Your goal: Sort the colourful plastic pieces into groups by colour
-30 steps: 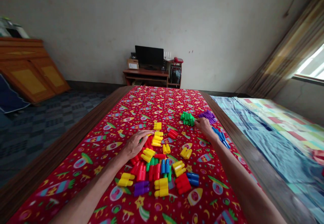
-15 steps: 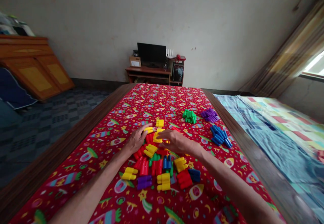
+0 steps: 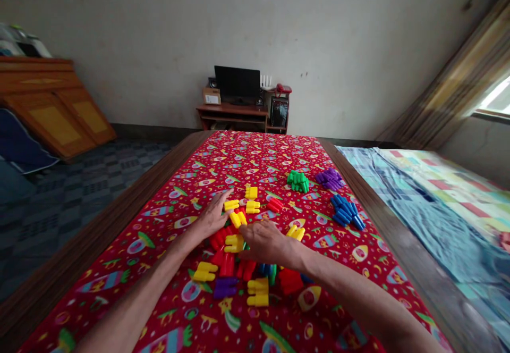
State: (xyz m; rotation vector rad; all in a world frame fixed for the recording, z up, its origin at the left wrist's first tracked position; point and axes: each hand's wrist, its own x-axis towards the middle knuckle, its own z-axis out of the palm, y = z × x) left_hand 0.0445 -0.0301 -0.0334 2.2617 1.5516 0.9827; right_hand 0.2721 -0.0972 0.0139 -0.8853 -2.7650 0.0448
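Note:
My left hand (image 3: 215, 216) rests on the cloth at the pile's left edge, fingers stretched out, its fingertips beside a yellow building block (image 3: 231, 205). My right hand (image 3: 268, 241) reaches over the middle of the pile. Its fingers close on the right end of another yellow building block (image 3: 233, 243); the fingertips are partly hidden. Just above them lies a further yellow block (image 3: 238, 219). Red blocks (image 3: 227, 263) and a purple block (image 3: 225, 287) lie nearer me. Blue and green blocks are partly covered by my right hand and forearm.
Sorted heaps of green blocks (image 3: 298, 181), purple blocks (image 3: 329, 178) and blue blocks (image 3: 346, 211) sit to the right on the red patterned cloth (image 3: 159, 246). A lone red block (image 3: 274, 204) lies past my right hand. A bed (image 3: 430, 209) adjoins the table's right side.
My right hand has moved toward me, from the upper yellow blocks to one in the pile's middle, which has turned. A yellow block now lies uncovered at the top. My left hand has barely moved.

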